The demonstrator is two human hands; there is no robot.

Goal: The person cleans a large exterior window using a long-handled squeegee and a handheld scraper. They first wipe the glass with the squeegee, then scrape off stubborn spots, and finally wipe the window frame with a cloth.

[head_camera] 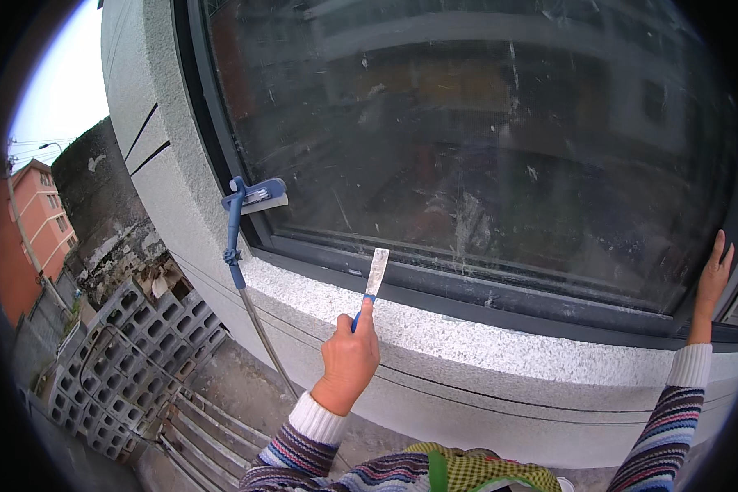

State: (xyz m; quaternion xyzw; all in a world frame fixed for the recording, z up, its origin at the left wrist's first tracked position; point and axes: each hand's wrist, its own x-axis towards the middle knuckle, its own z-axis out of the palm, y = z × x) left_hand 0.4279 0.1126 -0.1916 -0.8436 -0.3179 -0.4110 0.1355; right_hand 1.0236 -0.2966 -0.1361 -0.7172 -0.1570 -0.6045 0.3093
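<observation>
My left hand is closed around the blue handle of a putty knife, the index finger along the handle. Its dirty metal blade points up over the lower window frame. At the right, my right hand rests against the side of the dark window frame with fingers spread; nothing shows in it. The large window pane between them bears white smears and specks. A blue-headed window squeegee on a metal pole leans at the lower left corner of the window.
A speckled stone-textured sill runs below the window. Lower left are a metal rack of bars and stacked hollow concrete blocks. An old dark wall and an orange building stand beyond.
</observation>
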